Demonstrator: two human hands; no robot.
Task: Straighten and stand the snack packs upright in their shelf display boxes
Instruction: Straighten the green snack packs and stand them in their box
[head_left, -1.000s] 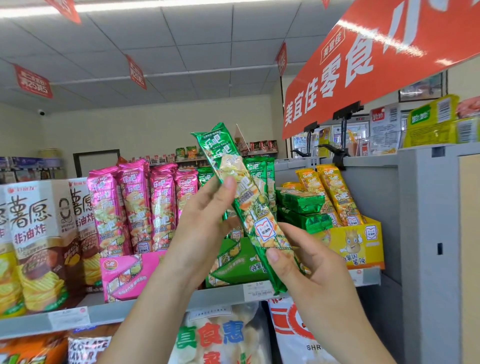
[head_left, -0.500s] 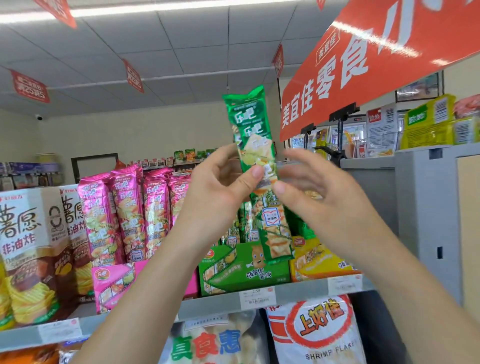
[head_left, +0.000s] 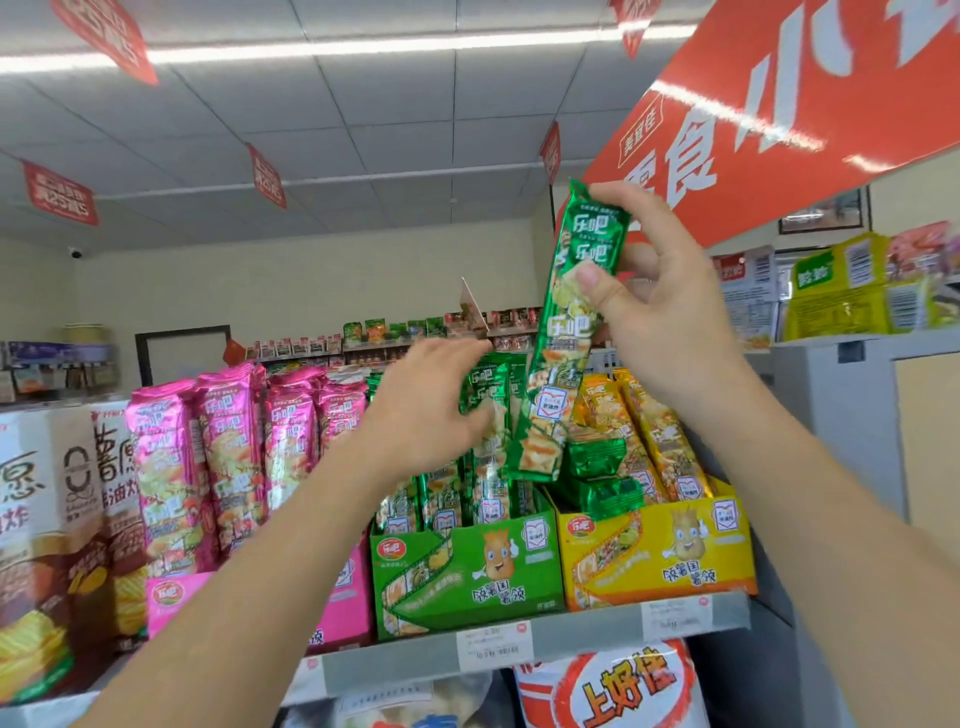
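The right hand (head_left: 670, 312) is raised in front of the shelf and pinches a long green snack pack (head_left: 563, 364) near its top, the thumb across the printed front and the other fingers curled behind the upper edge. The pack hangs almost upright, its top leaning slightly to the right, and its lower end sits in the air just above the gap between the green display box (head_left: 467, 577) and the yellow display box (head_left: 660, 551). The left hand (head_left: 426, 410) reaches to the standing green packs (head_left: 488, 483) in the green box, with its fingers stretched over their tops and its thumb at the front of one pack; the hand is blurred, so I cannot tell whether it actually grips the pack or only touches it. A few more green packs (head_left: 597, 467) lie flat, piled in the left side of the yellow box, in front of the yellow packs (head_left: 654, 431) that lean backwards there. To the left, pink packs (head_left: 228, 452) stand upright in a pink display box (head_left: 171, 597), beside tall crisp cartons (head_left: 41, 519). All three boxes stand side by side on the grey shelf (head_left: 587, 631), which carries a price tag (head_left: 493, 644) on its front edge. A red banner (head_left: 779, 130) hangs overhead on the right.
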